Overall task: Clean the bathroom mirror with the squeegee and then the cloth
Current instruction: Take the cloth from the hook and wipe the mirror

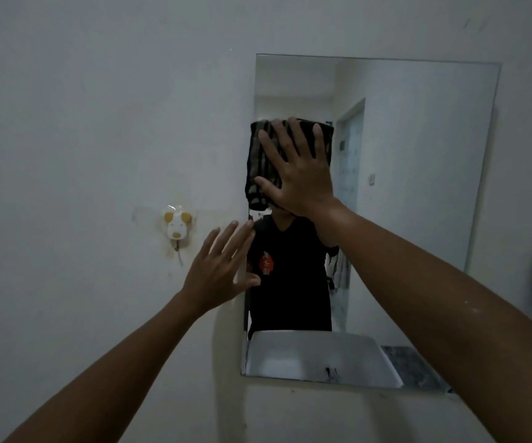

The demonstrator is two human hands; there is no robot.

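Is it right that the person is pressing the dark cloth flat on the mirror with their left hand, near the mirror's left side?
Not quite. The right hand presses the dark cloth flat on the mirror, near its left side. The left hand is open and empty, lower down by the mirror's left edge. The head view shows this.

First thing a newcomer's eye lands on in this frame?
The right hand, fingers spread, pressing a dark folded cloth flat against the left side of the wall mirror. Next, the left hand, open and empty, at the mirror's left edge lower down. On the wall left of the mirror hangs a small white animal-face hook with yellow ears.
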